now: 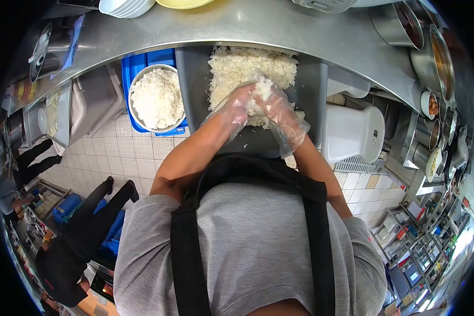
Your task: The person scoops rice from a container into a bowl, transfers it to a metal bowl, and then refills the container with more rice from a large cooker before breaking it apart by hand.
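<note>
A grey bin (195, 89) holds a wide bed of white rice (231, 68) in front of me. My left hand (237, 108), in a clear plastic glove, is over the rice with its fingers curled inward. Close beside it, my right hand (274, 108), gloved the same way, has its fingers bent around a clump of rice (263, 89). Rice lies between the two hands, and the left fingertips are partly hidden by it and the glove. Left of the bin, a round bowl (133, 95) full of rice stands on a blue lid or crate (142, 60).
A steel counter (237, 26) curves along the far side, with white bowls (125, 7) and metal pots (397, 26). A white stool (355, 131) stands right of the bin. People in dark clothes (84, 226) are at the lower left.
</note>
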{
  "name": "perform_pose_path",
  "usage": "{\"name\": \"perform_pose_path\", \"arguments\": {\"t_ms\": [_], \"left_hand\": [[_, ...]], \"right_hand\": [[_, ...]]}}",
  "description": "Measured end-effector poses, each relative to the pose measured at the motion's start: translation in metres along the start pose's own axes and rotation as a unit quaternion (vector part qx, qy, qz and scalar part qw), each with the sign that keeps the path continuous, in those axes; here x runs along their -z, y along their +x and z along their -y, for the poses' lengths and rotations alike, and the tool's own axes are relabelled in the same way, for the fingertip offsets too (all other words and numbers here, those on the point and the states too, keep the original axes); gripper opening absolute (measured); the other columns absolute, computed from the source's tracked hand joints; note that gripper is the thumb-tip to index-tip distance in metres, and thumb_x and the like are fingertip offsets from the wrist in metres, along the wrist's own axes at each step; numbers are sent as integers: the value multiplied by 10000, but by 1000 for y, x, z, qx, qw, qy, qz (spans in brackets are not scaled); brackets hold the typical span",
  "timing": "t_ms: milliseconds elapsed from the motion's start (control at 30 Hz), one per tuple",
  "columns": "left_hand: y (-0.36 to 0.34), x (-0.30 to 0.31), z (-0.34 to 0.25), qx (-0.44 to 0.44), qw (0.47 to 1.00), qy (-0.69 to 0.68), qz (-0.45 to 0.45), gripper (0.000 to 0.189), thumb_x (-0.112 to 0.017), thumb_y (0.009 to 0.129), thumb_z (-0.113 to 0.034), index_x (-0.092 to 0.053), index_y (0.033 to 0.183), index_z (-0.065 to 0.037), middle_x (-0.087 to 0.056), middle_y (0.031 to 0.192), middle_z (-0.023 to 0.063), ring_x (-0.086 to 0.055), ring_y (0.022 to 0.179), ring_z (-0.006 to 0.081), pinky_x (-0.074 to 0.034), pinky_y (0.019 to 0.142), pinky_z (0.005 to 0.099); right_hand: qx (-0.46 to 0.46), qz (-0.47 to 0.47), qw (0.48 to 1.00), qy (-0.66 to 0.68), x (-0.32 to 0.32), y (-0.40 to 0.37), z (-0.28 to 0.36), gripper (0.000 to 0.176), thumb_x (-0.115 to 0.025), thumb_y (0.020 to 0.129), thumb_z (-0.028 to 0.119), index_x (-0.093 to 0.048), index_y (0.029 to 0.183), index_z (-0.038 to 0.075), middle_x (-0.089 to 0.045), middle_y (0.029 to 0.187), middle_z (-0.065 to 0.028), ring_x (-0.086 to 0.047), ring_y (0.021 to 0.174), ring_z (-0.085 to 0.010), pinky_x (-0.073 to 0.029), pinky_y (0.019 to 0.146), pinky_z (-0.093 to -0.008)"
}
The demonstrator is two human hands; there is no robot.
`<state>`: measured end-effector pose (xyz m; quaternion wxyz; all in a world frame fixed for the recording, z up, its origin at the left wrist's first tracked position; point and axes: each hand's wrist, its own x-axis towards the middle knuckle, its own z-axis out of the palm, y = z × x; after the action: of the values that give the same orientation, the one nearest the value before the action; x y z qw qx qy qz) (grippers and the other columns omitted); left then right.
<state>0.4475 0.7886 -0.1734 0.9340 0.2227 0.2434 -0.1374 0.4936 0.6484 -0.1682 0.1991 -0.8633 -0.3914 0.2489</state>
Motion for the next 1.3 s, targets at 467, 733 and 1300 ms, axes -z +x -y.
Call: {"name": "perform_pose_path", "arguments": {"t_ms": [467,733,1300], "left_hand": [[-6,-20,-28,-3,954,188,-235,319,-531,919,-280,-584,1052,4,-643,897,126,-614,664,215,-481,501,330],[-19,-43,-44,121,974,154,-113,734,-450,882,-586,-311,1364,-50,-486,1260,180,-580,1058,277,-560,781,354],[-19,-37,-51,4,919,346,-190,448,-608,869,-326,-526,1122,34,-585,923,99,-589,663,168,-520,495,281]], "right_hand": [[-176,-118,890,403,16,25,-4,473,-676,774,222,-544,1201,68,-635,1052,-169,-620,938,-293,-490,818,-342],[-145,-45,928,339,41,12,31,661,-761,661,229,-510,1247,52,-620,1063,-179,-596,982,-255,-475,849,-313],[-157,-84,946,269,41,29,14,388,-711,685,172,-622,1052,81,-664,941,-46,-608,831,-166,-481,771,-301]]}}
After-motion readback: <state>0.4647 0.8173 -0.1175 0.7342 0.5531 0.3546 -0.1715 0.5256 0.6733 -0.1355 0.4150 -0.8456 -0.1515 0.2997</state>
